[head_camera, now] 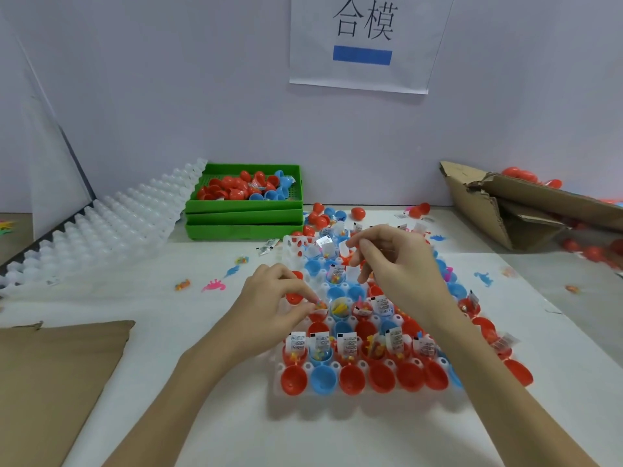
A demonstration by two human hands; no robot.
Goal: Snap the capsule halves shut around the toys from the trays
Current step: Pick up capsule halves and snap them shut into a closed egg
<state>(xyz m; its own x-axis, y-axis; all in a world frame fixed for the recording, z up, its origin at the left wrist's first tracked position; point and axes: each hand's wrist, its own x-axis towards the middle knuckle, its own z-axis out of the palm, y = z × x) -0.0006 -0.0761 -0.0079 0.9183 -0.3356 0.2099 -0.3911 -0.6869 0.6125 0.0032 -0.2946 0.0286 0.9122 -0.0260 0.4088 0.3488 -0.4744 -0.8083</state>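
White tray at centre of table, cells filled with red and blue capsule halves, open side up; many hold small toys and white slips. Left hand over tray's left edge, thumb and fingertips pinching a small orange toy at a red half. Right hand above tray's far part, fingers curled; whether it holds anything is unclear. Far left: stacked green bins, top one holding red and blue capsules. Empty white trays lean left of them. Torn carton far right. Loose toys scattered on table. Cardboard sheet near left. Paper sign on wall.
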